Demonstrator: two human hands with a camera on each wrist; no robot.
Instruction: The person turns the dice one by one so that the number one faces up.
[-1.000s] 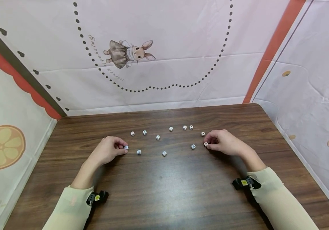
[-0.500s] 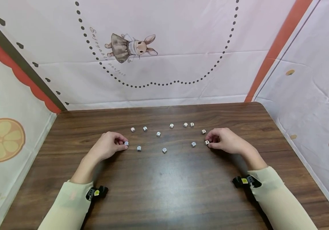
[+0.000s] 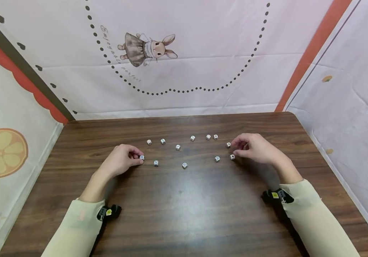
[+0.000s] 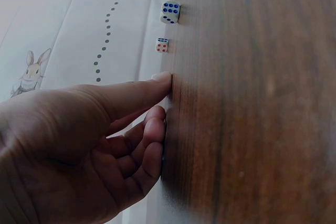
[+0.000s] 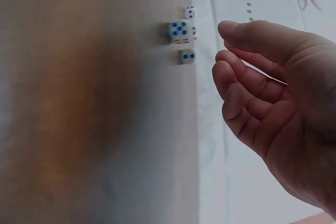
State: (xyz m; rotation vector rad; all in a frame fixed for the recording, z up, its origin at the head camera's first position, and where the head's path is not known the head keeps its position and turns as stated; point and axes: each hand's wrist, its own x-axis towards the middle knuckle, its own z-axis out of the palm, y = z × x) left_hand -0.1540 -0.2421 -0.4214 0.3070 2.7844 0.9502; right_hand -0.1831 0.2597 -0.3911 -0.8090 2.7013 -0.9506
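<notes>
In the head view my left hand [image 3: 119, 160] has thumb and forefinger at a white die [image 3: 142, 157] with blue pips, pinching it on the tabletop. The left wrist view hides that die behind the thumb [image 4: 139, 94]. My right hand [image 3: 255, 148] hovers at the right end of the dice, thumb and forefinger apart. Just below its fingertips lies a die [image 3: 232, 157], and another die [image 3: 228, 145] sits slightly farther back. Nothing shows between the right fingers [image 5: 227, 74] in the right wrist view. Nearer the middle are a die [image 3: 156, 163] and a die [image 3: 217, 159].
Several more white dice lie scattered toward the back, among them a die [image 3: 178, 147] and a die [image 3: 192, 138]. One die [image 3: 184, 165] is front centre. The brown wooden table [image 3: 184, 214] meets a printed cloth wall [image 3: 203, 71] behind.
My right hand has let go of the die at the right end and lifted away from it. The left hand stays at its die. The head view has tilted slightly.
</notes>
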